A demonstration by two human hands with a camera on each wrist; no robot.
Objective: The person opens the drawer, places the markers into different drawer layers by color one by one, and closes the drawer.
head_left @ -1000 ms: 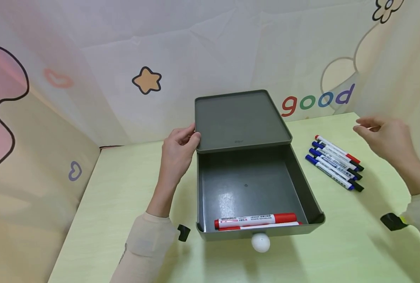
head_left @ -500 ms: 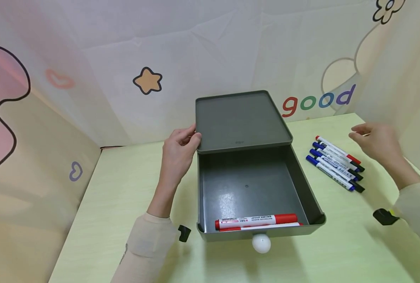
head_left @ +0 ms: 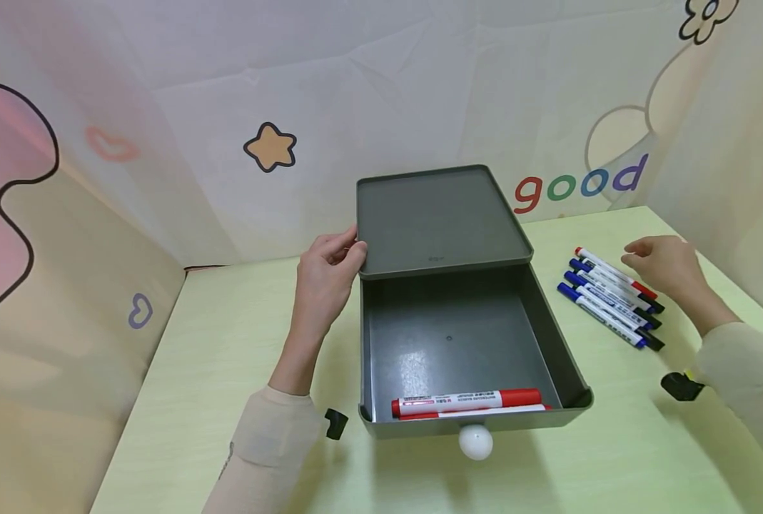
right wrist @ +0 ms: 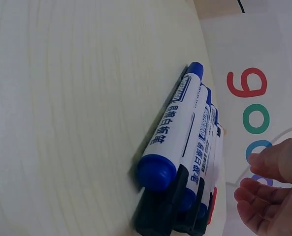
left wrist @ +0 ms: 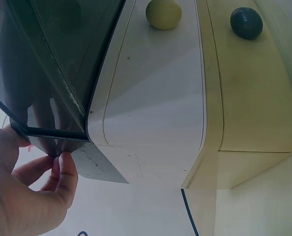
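My left hand (head_left: pixel 322 275) holds the front left corner of the grey top (head_left: pixel 442 221) of a small drawer cabinet, thumb and fingers at its edge. Below that top a grey drawer (head_left: pixel 445 307) with a white knob (head_left: pixel 475 442) is pulled out. Two red-and-white whiteboard markers lie along the drawer's front wall, the nearer marker (head_left: pixel 465 402) partly hidden. My right hand (head_left: pixel 667 264) hovers close by several side-by-side whiteboard markers (head_left: pixel 606 310) on the table, holding nothing. In the right wrist view its thumb and fingers stand apart beyond the blue-capped marker (right wrist: pixel 170 118).
The left wrist view shows a white drawer (left wrist: pixel 155 83) and a yellow drawer (left wrist: pixel 254 93) of the cabinet, both pushed in. Behind the table (head_left: pixel 227 343) hangs a printed cloth (head_left: pixel 413 93) with a star and the word "good". Cloth also closes off both sides.
My right hand has moved left and down toward the markers on the table. The left hand keeps its hold on the cabinet, and the drawer has not moved.
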